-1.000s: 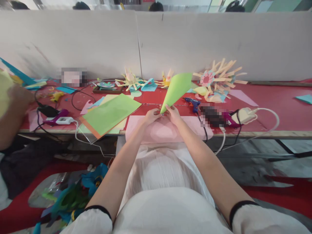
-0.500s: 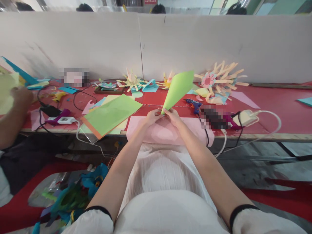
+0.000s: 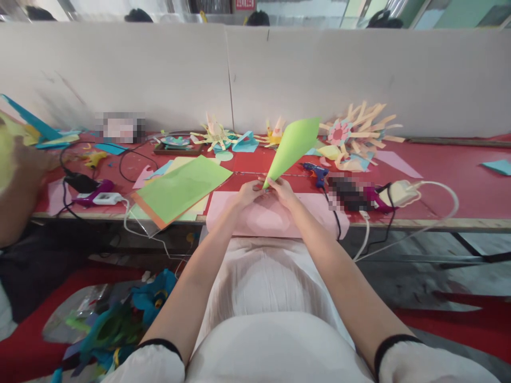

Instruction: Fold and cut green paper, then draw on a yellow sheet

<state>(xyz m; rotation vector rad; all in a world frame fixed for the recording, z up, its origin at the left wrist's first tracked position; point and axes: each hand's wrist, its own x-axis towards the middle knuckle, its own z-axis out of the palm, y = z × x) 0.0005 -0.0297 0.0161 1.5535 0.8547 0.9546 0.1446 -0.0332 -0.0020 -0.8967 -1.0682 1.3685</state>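
Since the earlier frames, the wide end of the green paper cone (image 3: 293,146) has tipped slightly farther to the right; at far left, the neighbouring person's hand (image 3: 30,162) and the yellow paper (image 3: 5,151) by it have shifted. The wearer's hands hold nearly the same place.

Cone position: narrow end down, lodged between the fingertips of the left hand (image 3: 251,192) and right hand (image 3: 282,191); body rises above the fingers, leaning right, wide end clear of both hands.

Fingers: left, curled inward, pinching the narrow end from its left side. Right, thumb and fingers closed on the same end from the right. Exact placement of each fingertip: cannot tell, too small.

Beneath the hands: pink sheet (image 3: 323,213) at the near edge of the red table (image 3: 451,186). Left of it, a green sheet (image 3: 183,186) lies over an orange sheet (image 3: 162,222). Right of the cone, blue glue gun (image 3: 317,173), near a power strip (image 3: 383,199). Behind, peach paper flower (image 3: 359,130) and a smaller yellow paper flower (image 3: 215,133), both before the pale partition (image 3: 319,74).
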